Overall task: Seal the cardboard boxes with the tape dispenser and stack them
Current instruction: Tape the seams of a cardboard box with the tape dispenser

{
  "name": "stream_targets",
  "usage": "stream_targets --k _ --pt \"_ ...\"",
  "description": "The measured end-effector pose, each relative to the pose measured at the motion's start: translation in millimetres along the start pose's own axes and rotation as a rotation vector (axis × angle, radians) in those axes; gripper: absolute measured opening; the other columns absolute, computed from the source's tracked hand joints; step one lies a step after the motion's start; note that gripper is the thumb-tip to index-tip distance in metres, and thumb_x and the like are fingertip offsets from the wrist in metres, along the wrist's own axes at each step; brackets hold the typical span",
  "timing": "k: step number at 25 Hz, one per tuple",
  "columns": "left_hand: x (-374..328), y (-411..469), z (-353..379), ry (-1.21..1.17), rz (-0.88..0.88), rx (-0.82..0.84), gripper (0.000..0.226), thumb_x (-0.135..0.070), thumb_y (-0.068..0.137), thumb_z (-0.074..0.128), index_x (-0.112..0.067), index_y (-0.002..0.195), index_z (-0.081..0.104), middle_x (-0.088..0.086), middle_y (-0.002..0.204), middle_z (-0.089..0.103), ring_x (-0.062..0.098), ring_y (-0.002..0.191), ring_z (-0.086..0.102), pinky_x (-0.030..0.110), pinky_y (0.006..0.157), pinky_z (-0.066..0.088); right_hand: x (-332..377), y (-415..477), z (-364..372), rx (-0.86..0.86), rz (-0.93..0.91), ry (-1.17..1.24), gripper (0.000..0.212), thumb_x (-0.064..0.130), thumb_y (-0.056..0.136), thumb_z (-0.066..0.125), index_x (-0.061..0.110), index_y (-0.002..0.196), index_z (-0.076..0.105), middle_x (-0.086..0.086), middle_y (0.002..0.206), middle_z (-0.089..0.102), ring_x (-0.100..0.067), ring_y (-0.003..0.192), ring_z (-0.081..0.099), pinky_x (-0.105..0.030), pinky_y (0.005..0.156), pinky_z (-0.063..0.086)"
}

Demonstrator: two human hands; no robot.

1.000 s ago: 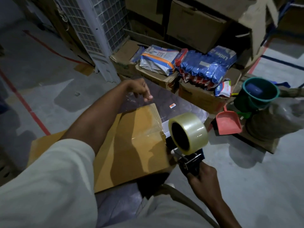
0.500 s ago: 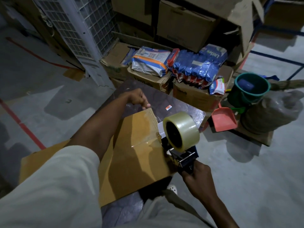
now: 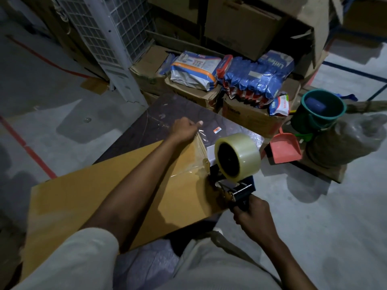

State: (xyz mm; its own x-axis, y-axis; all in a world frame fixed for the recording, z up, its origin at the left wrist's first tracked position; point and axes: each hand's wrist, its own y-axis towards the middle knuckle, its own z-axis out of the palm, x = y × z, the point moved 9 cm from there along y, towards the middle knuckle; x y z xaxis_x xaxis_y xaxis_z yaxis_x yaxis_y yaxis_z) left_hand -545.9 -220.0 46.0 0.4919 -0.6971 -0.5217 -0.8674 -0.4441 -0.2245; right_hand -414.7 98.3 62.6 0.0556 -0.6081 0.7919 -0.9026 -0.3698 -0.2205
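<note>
Where the cardboard box (image 3: 83,201) lies: flat on the dark desk (image 3: 167,107), tan face up, its near edge over the person's lap.
Tape dispenser (image 3: 234,185): at the box's right edge, its head touching the cardboard, with the roll of clear tape (image 3: 238,155) upright on it.
Right hand (image 3: 253,214): fingers curled round the dispenser's handle, just off the box's right edge.
Left hand (image 3: 184,129): at the box's far edge, arm stretched across the cardboard, thumb and fingers pinching the free end of the tape.
Tape strip (image 3: 199,153): drawn from the dispenser's head to the left hand, over the box's far right corner; how much of it sticks to the cardboard I cannot tell.
Desk top: glossy, with a small orange sticker (image 3: 216,130) just beyond the left hand.
Behind the desk: worn cartons (image 3: 247,116) carrying a white-and-orange packet (image 3: 192,74) and blue packets (image 3: 257,78).
To the right: a green bucket (image 3: 303,120), a red dustpan (image 3: 285,148) and a plastic-wrapped sack (image 3: 345,143), close together.
To the left: a white grilled unit (image 3: 104,38) on the grey floor (image 3: 52,97), which bears a red line (image 3: 31,151).
</note>
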Motion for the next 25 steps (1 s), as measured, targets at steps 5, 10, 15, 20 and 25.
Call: stream_targets --k 5,10,15,20,25 --pt "-17 -19 9 0.297 0.09 -0.098 0.068 -0.064 0.103 0.023 -0.012 0.091 0.067 0.023 0.116 0.068 0.042 0.108 0.061 0.044 0.081 0.04 4 -1 -2 0.018 0.026 0.024 0.022 0.015 0.09 0.065 0.008 0.069 0.061 -0.004 0.055 0.065 -0.016 0.047 0.062 -0.049 0.054 0.056" --pt "-13 -15 11 0.339 0.048 -0.066 0.058 -0.058 0.101 0.032 -0.011 0.103 0.066 0.022 0.124 0.065 0.042 0.115 0.059 0.045 0.087 0.042 14 -2 -5 -0.01 -0.01 -0.013 0.022 0.026 0.084 0.059 0.011 0.068 0.056 -0.003 0.056 0.06 -0.024 0.053 0.061 -0.045 0.053 0.054" --pt "-10 -13 10 0.32 -0.012 -0.038 0.056 -0.053 0.1 0.032 -0.011 0.113 0.066 0.02 0.129 0.063 0.041 0.119 0.058 0.046 0.094 0.042 15 -18 -12 -0.036 -0.041 -0.161 0.037 0.017 0.089 0.07 0.021 0.061 0.048 0.009 0.053 0.049 -0.007 0.048 0.048 -0.016 0.046 0.03" --pt "-12 -17 10 0.311 -0.053 -0.009 0.055 -0.048 0.099 0.033 -0.01 0.128 0.061 0.02 0.138 0.058 0.039 0.126 0.054 0.047 0.101 0.04 5 -50 -22 -0.06 -0.031 -0.137 0.045 0.017 0.089 0.073 0.025 0.058 0.042 0.009 0.047 0.045 0.0 0.056 0.055 -0.015 0.05 0.038" --pt "-16 -26 10 0.316 -0.083 0.014 0.057 -0.047 0.1 0.032 -0.011 0.137 0.056 0.02 0.144 0.054 0.038 0.132 0.051 0.048 0.107 0.036 -5 -92 -32 -0.039 0.018 -0.11 0.043 0.01 0.089 0.073 0.021 0.057 0.047 0.009 0.046 0.043 0.001 0.048 0.051 -0.012 0.05 0.037"
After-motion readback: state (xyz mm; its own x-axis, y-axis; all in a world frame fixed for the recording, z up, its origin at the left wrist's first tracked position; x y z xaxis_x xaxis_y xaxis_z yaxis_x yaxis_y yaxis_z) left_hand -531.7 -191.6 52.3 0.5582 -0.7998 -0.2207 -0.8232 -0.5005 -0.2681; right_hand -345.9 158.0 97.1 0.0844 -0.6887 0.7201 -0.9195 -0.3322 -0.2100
